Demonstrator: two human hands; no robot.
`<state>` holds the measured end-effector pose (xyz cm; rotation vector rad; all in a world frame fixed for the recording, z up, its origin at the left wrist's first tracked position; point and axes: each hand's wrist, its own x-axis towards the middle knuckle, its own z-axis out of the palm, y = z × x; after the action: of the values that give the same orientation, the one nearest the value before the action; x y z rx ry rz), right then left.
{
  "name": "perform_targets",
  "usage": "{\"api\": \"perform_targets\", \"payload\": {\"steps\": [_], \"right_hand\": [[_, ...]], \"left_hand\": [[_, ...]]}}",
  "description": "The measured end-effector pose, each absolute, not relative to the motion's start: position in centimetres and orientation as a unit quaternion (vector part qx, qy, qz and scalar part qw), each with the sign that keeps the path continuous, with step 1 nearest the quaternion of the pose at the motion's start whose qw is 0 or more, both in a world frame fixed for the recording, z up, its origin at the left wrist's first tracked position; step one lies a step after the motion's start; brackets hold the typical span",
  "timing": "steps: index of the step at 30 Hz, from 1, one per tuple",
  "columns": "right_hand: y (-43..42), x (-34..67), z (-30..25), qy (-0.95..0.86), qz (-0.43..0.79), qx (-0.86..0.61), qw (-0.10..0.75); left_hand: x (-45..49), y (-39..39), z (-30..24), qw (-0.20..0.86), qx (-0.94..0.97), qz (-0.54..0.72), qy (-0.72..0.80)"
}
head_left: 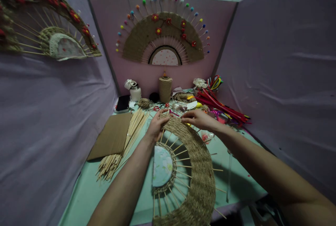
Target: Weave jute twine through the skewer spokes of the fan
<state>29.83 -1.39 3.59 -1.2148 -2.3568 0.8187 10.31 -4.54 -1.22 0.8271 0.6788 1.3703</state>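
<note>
A half-round fan [203, 170] of woven twine on thin wooden sticks stands tilted on its side above the table. Its small half-circle centre [162, 166] is covered in pale blue flowered cloth. My left hand [156, 125] grips the fan's upper end, thumb on the woven band and fingers behind it. At the band's top edge, right of my left hand, my right hand [195, 119] has its fingers bent and pinched together. Whatever lies between those fingertips is too small to make out.
Left of the fan lie a bundle of thin sticks [110, 164] and a cardboard sheet [111, 136]. Behind are a twine cone [165, 89], a twine ball [144, 103], a white jar [135, 93], a phone [123, 103] and red pipe cleaners [223, 107]. A finished fan [133, 42] hangs on the back panel.
</note>
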Motion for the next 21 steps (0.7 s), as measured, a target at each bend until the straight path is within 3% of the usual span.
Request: {"api": "perform_targets", "payload": {"steps": [5, 10, 13, 17, 21], "right_hand": [[-1.7, 29.5, 3.2, -0.85, 0.197, -0.447, 0.199], [-2.8, 29.4, 3.6, -0.909, -0.126, -0.356, 0.179], [-3.0, 29.4, 4.1, -0.92, -0.24, -0.279, 0.137], [-2.4, 29.2, 5.0, -0.936, -0.249, -0.216, 0.121], [-0.9, 28.4, 5.9, -0.954, -0.167, -0.23, 0.092]], "left_hand": [[10.4, -4.5, -1.2, 0.643, 0.364, 0.603, 0.301], [10.4, -4.5, -1.3, 0.639, 0.361, 0.604, 0.311], [10.4, -4.4, -1.4, 0.639, 0.363, 0.602, 0.312], [10.5, -4.5, -1.5, 0.64, 0.359, 0.602, 0.314], [10.6, -4.6, -1.4, 0.64, 0.363, 0.598, 0.317]]}}
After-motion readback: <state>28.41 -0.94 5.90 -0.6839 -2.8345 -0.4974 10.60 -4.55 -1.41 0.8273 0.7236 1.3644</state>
